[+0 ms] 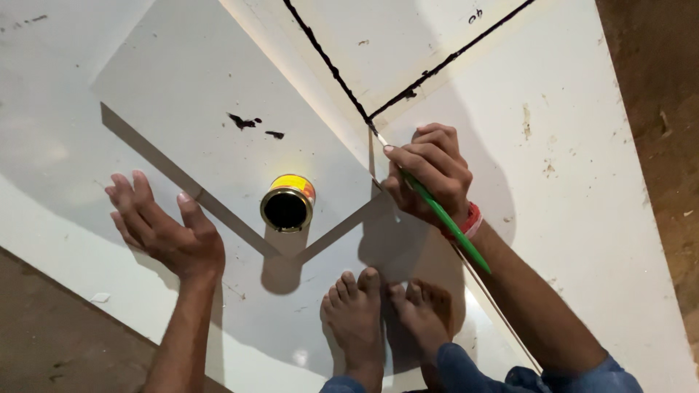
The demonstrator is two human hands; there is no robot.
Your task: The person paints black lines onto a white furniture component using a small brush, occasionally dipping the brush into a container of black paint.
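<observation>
A: Right hand [429,178] — how is it set?

B: Fingers curled tight round a green-handled brush [448,222], held like a pen. The handle slants back toward the near right, over the wrist; the tip [377,135] meets the gap between the white boards just where the black painted line [331,69] ends. The low pen grip looks chosen for control, to keep a thin stroke inside the seam.

A: Left hand [164,225]?

B: Flat, fingers spread, palm down on the white floor board [87,240] at the near left. It holds nothing. It reads as a prop, taking the person's weight while they lean forward.

A: The can?

B: A small open tin [287,205], yellow-sided and dark inside, stands upright between the two hands, on the raised white panel [204,94] near its near corner. It is well apart from the left hand and near the right, probably so the brush can dip without the body shifting.

A: Anything else?

B: Two bare feet [386,313] are planted on the board near the tin, toes pointing far. A second black line [451,58] runs off to the far right and joins the first in a corner. A few black drips [247,122] mark the panel. A red band [472,218] sits on the right wrist. Bare brown ground [655,87] lies at the right edge.
</observation>
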